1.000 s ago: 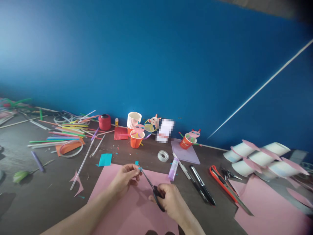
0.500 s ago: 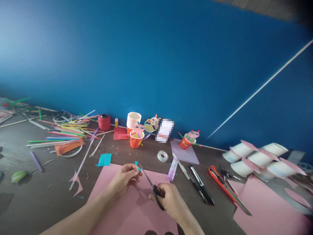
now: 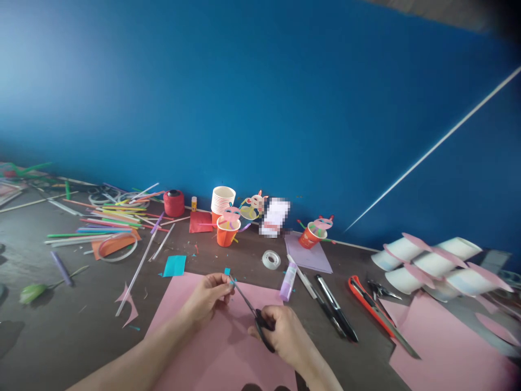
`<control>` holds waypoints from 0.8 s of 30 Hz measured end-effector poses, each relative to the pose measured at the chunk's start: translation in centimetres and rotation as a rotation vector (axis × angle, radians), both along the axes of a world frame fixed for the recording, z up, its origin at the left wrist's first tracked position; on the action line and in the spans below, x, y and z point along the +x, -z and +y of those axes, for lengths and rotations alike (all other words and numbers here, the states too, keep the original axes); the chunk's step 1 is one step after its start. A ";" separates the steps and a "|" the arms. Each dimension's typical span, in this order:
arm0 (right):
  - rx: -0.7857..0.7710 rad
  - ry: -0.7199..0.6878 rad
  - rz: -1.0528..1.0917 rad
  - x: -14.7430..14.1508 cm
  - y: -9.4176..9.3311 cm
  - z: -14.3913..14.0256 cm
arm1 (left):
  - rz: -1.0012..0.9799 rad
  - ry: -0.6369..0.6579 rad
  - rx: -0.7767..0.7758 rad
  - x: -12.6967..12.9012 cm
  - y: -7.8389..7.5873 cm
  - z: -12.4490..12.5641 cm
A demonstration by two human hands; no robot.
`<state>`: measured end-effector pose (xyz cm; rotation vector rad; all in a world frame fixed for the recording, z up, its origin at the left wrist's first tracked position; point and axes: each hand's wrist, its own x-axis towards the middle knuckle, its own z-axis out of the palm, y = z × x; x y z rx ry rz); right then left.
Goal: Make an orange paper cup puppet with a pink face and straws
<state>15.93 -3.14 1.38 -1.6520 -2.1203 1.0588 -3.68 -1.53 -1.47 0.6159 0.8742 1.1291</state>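
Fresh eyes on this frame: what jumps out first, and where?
Probably the bright blue wall filling the upper part. Then, low centre, black-handled scissors in the right hand, over a pink sheet, their tips by the left hand. Heaped colourful straws at left might catch the eye next.

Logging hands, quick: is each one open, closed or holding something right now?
Left hand: pinched closed; anything between its fingertips is too small to tell.
Right hand: closed on black-handled scissors.

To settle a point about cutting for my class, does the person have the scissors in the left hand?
No, the scissors are in the right hand, with the blade tips beside the left hand.
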 end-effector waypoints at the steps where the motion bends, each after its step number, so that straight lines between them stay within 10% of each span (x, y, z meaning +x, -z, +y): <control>1: -0.001 -0.001 -0.002 0.0 0.0 0.0 | 0.002 -0.003 -0.001 0.0 0.0 0.0; 24: 0.035 -0.002 -0.054 0.3 -0.2 0.1 | 0.021 -0.001 -0.002 0.0 0.1 0.0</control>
